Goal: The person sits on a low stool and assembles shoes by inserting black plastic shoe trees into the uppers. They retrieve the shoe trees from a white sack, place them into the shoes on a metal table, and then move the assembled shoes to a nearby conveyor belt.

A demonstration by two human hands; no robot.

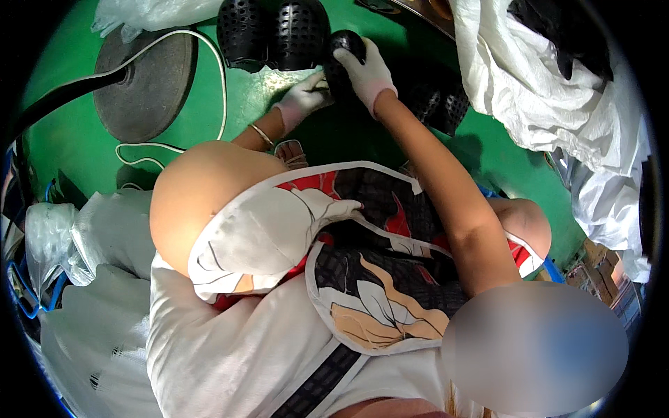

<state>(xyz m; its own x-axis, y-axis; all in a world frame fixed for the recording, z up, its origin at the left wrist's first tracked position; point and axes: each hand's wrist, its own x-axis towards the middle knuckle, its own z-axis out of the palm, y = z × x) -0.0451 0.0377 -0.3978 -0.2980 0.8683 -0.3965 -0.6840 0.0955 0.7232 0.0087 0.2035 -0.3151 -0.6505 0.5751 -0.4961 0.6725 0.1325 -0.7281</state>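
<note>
My right hand (366, 70), in a white glove, grips a rounded, glossy black piece (345, 45) from its right side, thumb laid across the top. At the lower left of this piece my left hand (305, 99), also gloved, has its fingers curled against it; their tips are partly hidden. The lower part of the piece is in shadow, so its exact kind is unclear. Just left of it stand two black perforated plastic shells (298, 35), side by side on the green floor (244, 104). More black perforated shells (453, 110) lie in shade to the right of my right wrist.
A round dark stand base (146, 90) with a white cable (221, 83) lies at the left. White woven sacks (502, 97) crowd the right side. Clear plastic bags (52, 237) sit at the left edge. My bent knees (209, 188) flank the floor near my hands.
</note>
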